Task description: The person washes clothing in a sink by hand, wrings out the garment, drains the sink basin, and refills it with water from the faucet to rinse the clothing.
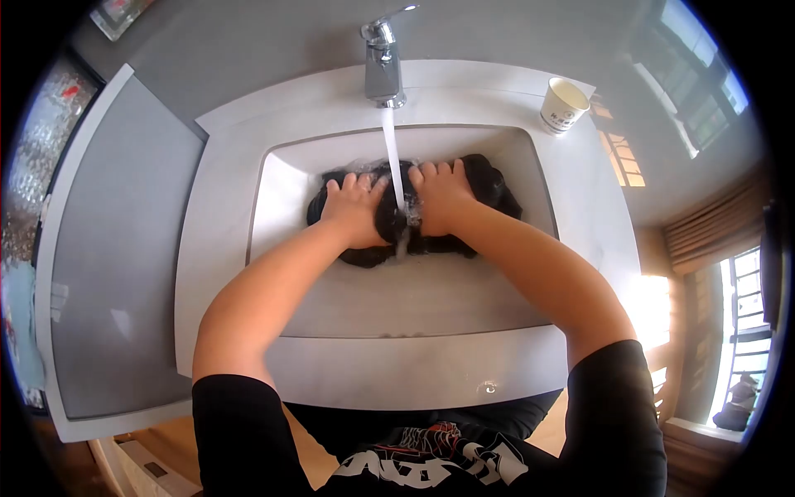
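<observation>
Black wet cloth, perhaps a garment, lies bunched in the white sink basin, partly in water. My left hand presses on its left part, palm down, fingers spread. On the other side of the water stream, my right hand also lies on the cloth with its fingers apart. The stream falls from the chrome faucet between my hands and splashes on the cloth. Both palms hide part of the cloth beneath them.
A paper cup stands on the back right corner of the white countertop. A grey panel with a white frame is at the left. Mirror-like grey wall rises behind the faucet; a window shows at the right.
</observation>
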Action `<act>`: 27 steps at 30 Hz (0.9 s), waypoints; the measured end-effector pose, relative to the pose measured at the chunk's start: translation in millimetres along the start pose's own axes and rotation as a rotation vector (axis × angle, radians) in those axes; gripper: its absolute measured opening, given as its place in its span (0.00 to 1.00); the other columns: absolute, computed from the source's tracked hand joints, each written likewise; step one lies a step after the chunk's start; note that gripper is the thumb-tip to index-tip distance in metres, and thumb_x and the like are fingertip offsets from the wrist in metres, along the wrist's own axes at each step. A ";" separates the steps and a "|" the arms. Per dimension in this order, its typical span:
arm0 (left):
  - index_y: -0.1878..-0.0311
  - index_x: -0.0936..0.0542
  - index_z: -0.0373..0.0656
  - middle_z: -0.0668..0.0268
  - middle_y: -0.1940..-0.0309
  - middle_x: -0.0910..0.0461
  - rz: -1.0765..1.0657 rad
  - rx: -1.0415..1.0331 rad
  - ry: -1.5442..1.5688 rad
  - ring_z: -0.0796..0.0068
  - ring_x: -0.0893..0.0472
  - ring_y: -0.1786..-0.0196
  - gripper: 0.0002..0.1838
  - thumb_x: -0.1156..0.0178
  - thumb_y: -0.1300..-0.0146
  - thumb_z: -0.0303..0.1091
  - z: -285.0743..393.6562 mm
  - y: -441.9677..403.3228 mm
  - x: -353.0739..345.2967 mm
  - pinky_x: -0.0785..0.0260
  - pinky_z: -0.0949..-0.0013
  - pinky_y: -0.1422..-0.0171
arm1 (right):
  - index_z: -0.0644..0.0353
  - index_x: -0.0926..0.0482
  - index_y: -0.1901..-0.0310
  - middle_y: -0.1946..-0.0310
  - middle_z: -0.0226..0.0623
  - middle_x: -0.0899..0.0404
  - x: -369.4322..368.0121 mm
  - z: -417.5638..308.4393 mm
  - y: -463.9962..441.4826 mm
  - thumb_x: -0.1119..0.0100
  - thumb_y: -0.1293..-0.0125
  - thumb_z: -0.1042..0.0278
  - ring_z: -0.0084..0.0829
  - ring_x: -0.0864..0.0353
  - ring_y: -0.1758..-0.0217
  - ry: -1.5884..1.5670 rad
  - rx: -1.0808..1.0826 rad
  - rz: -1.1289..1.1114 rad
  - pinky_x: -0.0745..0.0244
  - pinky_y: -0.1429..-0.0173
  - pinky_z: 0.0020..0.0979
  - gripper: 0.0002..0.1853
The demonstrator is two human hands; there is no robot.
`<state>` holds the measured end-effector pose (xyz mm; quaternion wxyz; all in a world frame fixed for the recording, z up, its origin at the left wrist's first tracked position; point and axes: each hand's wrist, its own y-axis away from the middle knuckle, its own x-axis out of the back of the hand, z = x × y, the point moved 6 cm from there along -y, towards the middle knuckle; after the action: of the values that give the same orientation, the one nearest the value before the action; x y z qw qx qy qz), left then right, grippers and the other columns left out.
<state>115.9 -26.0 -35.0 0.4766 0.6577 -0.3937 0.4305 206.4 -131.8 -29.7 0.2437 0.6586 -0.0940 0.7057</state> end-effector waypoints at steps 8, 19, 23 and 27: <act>0.60 0.14 0.46 0.56 0.61 0.13 0.036 -0.048 0.009 0.60 0.13 0.54 0.13 0.34 0.49 0.39 -2.9 -38.3 8.6 0.22 0.62 0.47 | 0.51 0.25 0.42 0.45 0.37 0.22 -10.3 0.1 -30.1 0.28 0.51 0.59 0.38 0.25 0.37 0.079 0.077 0.123 0.40 0.33 0.44 0.32; 0.27 0.41 0.44 0.41 0.27 0.40 0.377 0.066 0.349 0.37 0.38 0.27 0.59 0.20 0.62 0.50 -30.9 44.6 34.0 0.41 0.43 0.27 | 0.58 0.28 0.41 0.45 0.41 0.27 44.3 0.7 51.1 0.26 0.52 0.44 0.42 0.27 0.38 0.011 0.192 0.225 0.34 0.37 0.49 0.40; 0.20 0.55 0.46 0.41 0.21 0.61 -0.057 0.152 0.437 0.36 0.57 0.20 0.79 0.21 0.72 0.70 -31.9 51.2 9.5 0.56 0.38 0.21 | 0.61 0.37 0.30 0.37 0.46 0.31 44.8 7.8 58.3 0.28 0.58 0.26 0.47 0.32 0.32 -0.209 0.091 0.077 0.33 0.36 0.53 0.60; 0.20 0.52 0.46 0.43 0.24 0.51 0.009 0.121 0.333 0.40 0.48 0.23 0.78 0.23 0.73 0.73 -19.1 20.2 3.4 0.49 0.42 0.22 | 0.68 0.47 0.25 0.35 0.50 0.33 21.1 1.1 20.4 0.30 0.62 0.20 0.49 0.34 0.30 -0.194 -0.064 0.009 0.37 0.31 0.57 0.72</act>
<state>94.6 -12.7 -22.6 0.4927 0.6031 -0.2854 0.5586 197.5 -145.3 -5.2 0.2513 0.7152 -0.1425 0.6364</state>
